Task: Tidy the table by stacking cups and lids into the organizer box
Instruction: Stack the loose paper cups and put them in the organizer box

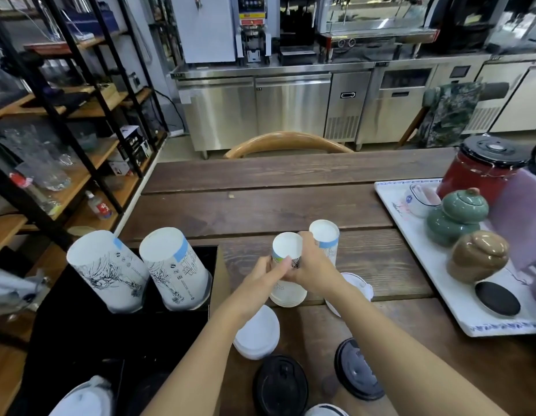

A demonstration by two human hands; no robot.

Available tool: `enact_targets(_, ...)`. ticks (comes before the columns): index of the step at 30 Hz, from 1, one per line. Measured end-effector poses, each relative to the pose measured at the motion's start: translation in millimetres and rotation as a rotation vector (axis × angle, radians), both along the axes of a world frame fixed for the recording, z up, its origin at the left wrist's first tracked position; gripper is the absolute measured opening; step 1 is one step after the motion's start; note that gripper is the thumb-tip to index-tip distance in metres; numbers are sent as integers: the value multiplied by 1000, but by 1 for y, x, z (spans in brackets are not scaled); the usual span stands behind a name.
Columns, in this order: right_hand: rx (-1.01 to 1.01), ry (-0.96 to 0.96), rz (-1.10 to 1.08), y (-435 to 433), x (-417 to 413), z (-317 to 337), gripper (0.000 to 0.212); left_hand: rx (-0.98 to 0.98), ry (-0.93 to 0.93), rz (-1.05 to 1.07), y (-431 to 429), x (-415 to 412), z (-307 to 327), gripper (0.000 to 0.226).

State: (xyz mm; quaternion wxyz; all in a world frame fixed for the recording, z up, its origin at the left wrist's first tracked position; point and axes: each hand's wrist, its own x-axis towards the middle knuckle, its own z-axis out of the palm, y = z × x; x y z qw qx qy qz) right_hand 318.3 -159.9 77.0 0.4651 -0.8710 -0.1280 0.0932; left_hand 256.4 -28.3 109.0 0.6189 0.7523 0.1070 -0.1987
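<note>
The wooden table (pixel 290 202) is dark brown with visible plank grain. On it, the upside-down paper cups (pixel 286 250) are white with black line drawings and a pale blue band near the base. Left of the table's near edge, the organizer box (pixel 80 334) is black. On the table's near end lie white lids (pixel 257 331) and black lids (pixel 280 385). On its right side, the tray (pixel 458 313) is white with blue edging, carrying a green jar (pixel 458 214), a tan jar (pixel 478 255) and a red pot (pixel 476 172) with a black lid.

A dark wooden plank worktop (pixel 290 205) carries a black organizer box (pixel 110 340) at its left edge and a white tray (pixel 410 229) at the right. Between them stand two upturned paper cups (pixel 324 240), with white lids (pixel 257 331) and black lids (pixel 280 385) lying nearer the person.
</note>
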Motion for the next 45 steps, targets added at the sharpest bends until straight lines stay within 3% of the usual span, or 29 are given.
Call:
enact_targets(5, 117, 26, -106, -2, -10, -8, 66, -28, -9, 75, -1, -1, -7, 43)
enact_targets(11, 184, -34, -194, -6, -23, 5, 63, -97, -196, 188, -6, -5, 2, 31)
enact_targets(18, 222, -276, -171, -18, -20, 66, 65, -110, -502, 284, -15, -1, 39, 26)
enact_targets(23, 280, -559, -205, -35, -8, 104, 64, -196, -648, 183, -33, 13, 75, 25)
enact_targets(26, 320, -551, -268, -46, 9, 107, 67, -197, -685, 111, -44, 26, 87, 27)
enact_targets(29, 365, -464, -300, -56, 23, 95, 63, -187, -635, 17, -51, 37, 85, 26)
enact_targets(34, 283, -335, -330, -64, 30, 66, 66, -101, -455, -64, -53, 48, 60, 45)
enact_targets(39, 193, -150, -271, -64, 32, 34, 71, -105, -295, -93, -55, 45, 37, 32)
enact_targets(45, 179, 26, -222, -58, 37, -2, 70, -63, -153, -173, -51, 46, 9, 44)
